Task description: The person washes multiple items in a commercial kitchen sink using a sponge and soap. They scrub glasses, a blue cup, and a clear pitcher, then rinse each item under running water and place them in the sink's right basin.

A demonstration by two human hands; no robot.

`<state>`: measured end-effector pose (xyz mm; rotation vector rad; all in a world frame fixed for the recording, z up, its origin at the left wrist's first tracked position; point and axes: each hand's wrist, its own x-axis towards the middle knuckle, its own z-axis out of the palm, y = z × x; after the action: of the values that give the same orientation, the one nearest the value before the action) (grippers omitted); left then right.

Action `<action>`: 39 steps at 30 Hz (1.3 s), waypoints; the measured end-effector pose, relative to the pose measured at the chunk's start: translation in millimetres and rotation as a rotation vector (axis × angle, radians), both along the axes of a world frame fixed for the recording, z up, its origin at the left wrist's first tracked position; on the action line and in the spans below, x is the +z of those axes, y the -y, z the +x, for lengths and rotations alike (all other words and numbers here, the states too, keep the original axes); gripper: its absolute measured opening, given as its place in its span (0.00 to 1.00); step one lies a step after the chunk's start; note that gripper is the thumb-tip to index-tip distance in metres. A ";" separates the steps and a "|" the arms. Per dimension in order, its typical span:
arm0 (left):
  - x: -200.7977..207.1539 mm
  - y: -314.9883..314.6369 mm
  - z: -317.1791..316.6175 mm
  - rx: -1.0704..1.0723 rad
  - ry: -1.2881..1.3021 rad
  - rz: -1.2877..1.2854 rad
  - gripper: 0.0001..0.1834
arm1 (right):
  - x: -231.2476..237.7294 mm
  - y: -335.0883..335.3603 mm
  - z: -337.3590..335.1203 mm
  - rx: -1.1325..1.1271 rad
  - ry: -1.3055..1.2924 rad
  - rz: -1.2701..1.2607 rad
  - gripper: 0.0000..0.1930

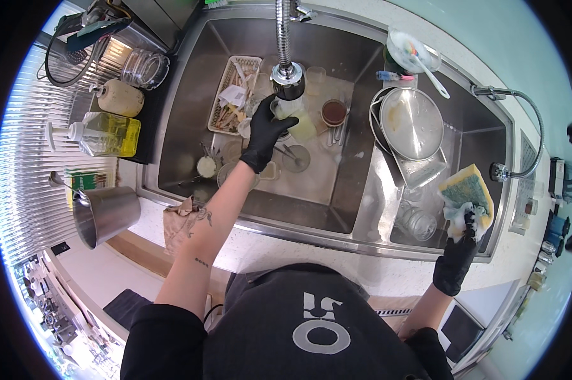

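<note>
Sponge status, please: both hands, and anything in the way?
Right hand gripping soapy sponge. Left hand near tap head, grip unclear. Nothing seen blocking sponge; clear jar to its left.

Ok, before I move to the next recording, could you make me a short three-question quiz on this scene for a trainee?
1. What is in the grip of the gloved right hand?
2. True or false: in the picture, the rectangular basket lies to the left of the tap's spray head.
3. Which colour shows in the clear pump bottle beside the sink? A) red B) blue C) yellow

Key:
1. A yellow-and-green sponge with white suds on it.
2. True.
3. C.
</note>
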<state>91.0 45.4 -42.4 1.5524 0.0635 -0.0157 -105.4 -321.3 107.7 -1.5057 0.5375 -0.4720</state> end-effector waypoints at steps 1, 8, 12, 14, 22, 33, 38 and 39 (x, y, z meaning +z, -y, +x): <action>-2.9 -0.9 -2.6 0.008 -0.035 -0.075 0.31 | 1.0 -8.1 0.3 0.003 0.002 0.025 0.22; -34.9 4.2 -14.6 -0.008 -0.470 -1.069 0.31 | 0.5 -44.7 9.7 0.028 -0.071 0.111 0.20; -40.1 0.6 -11.9 -0.011 -0.721 -1.126 0.30 | -5.1 -46.6 10.5 0.061 -0.073 0.111 0.19; -39.9 1.8 -12.6 0.002 -0.765 -1.110 0.28 | -6.6 -46.9 10.5 0.066 -0.083 0.112 0.19; -13.9 8.7 -22.3 0.008 -0.475 -0.470 0.25 | 10.8 -68.7 15.0 -0.071 -0.091 0.339 0.17; -11.8 14.5 -14.2 -0.024 -0.129 0.139 0.35 | -23.4 -48.0 0.5 0.157 -0.040 0.007 0.13; -15.9 0.4 -4.2 0.109 0.096 0.507 0.39 | -6.6 -59.1 9.2 0.046 -0.073 0.248 0.13; -15.8 -1.3 -3.1 0.107 0.133 0.543 0.39 | -4.3 -63.8 9.3 0.021 -0.077 0.278 0.13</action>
<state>88.0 46.7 -58.2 2.0861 0.0472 0.2050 -96.1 -257.6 103.4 -1.2648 0.6206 -0.3091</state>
